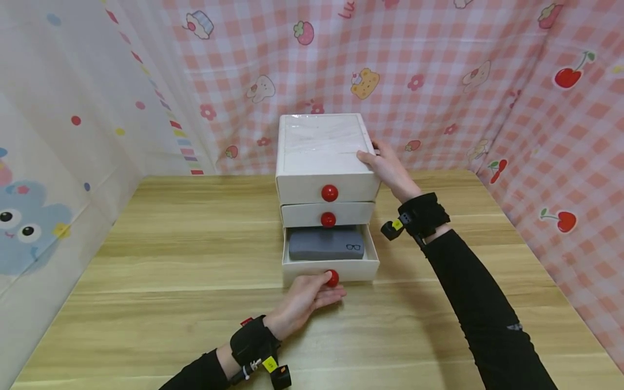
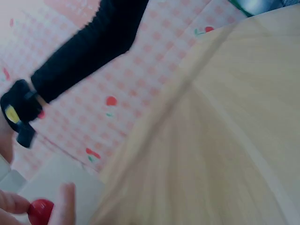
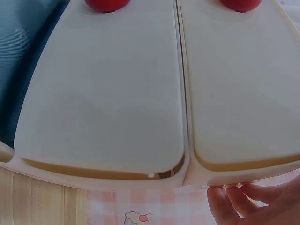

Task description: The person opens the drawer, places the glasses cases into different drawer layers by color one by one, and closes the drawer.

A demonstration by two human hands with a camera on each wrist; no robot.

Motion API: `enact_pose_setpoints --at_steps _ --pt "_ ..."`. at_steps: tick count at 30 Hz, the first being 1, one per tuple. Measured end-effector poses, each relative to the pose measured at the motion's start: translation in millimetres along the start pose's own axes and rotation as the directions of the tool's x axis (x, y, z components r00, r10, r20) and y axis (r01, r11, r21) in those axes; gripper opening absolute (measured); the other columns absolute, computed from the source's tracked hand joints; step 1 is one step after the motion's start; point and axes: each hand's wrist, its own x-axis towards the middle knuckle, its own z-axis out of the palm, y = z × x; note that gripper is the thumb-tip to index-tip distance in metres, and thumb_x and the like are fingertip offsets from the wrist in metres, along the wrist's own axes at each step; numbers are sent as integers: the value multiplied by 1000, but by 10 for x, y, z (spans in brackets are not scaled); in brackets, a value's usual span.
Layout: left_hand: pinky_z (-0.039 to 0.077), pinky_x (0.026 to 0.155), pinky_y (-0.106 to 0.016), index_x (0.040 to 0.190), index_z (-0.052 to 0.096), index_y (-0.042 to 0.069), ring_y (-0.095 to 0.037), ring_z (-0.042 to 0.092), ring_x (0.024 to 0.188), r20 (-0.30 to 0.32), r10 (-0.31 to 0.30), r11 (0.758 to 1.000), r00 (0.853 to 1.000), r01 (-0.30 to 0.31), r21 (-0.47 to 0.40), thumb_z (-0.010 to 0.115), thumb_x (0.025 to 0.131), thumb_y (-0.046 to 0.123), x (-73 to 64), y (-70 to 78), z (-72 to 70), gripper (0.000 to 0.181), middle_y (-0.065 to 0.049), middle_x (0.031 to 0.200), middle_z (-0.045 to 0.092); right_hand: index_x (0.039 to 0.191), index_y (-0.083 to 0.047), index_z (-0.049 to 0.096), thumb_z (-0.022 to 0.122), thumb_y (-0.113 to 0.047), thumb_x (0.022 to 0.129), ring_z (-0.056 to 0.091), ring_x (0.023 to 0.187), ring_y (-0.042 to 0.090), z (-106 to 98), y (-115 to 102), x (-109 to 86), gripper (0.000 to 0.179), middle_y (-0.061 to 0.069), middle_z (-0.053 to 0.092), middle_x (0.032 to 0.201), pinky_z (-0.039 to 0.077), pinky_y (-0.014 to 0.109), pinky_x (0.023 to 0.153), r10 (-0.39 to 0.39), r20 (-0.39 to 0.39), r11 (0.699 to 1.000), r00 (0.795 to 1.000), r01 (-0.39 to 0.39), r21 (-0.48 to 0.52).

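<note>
A white cabinet of three drawers point(image 1: 322, 143) stands at the back of the table, each drawer with a red knob. Its bottom drawer point(image 1: 302, 269) is pulled out, and a grey-blue glasses case point(image 1: 322, 245) with a small glasses print lies inside. My left hand point(image 1: 304, 299) pinches the bottom drawer's red knob point(image 2: 41, 212) between thumb and fingers. On the cabinet's right side rests my right hand point(image 1: 390, 168), thumb over the top edge. In the right wrist view, its fingertips point(image 3: 220, 199) touch the side wall, beside the middle drawer point(image 3: 103, 93) and top drawer point(image 3: 239, 84), both pushed in.
The wooden table point(image 1: 205, 238) spreads around the cabinet. A pink checked curtain point(image 1: 273, 59) hangs close behind it, with a white printed curtain point(image 1: 58, 135) at the left and a checked one point(image 1: 575, 179) at the right.
</note>
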Motion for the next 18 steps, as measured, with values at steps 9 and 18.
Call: enact_pose_setpoints --at_steps 9,18 --pt "53 90 -29 125 48 -12 -12 68 90 -35 48 999 998 -48 3 41 101 13 129 50 10 35 -22 111 66 151 -9 23 46 -32 99 36 132 26 3 9 -8 62 13 33 151 27 48 114 0 -6 1000 1000 0 -3" --pt "52 92 -32 124 47 -11 -14 67 90 -93 57 998 994 -60 -28 38 101 11 307 76 -31 33 -22 110 65 150 -8 23 46 -31 99 36 135 27 -1 9 3 61 14 34 151 27 48 114 3 -5 1000 1000 -3 -4"
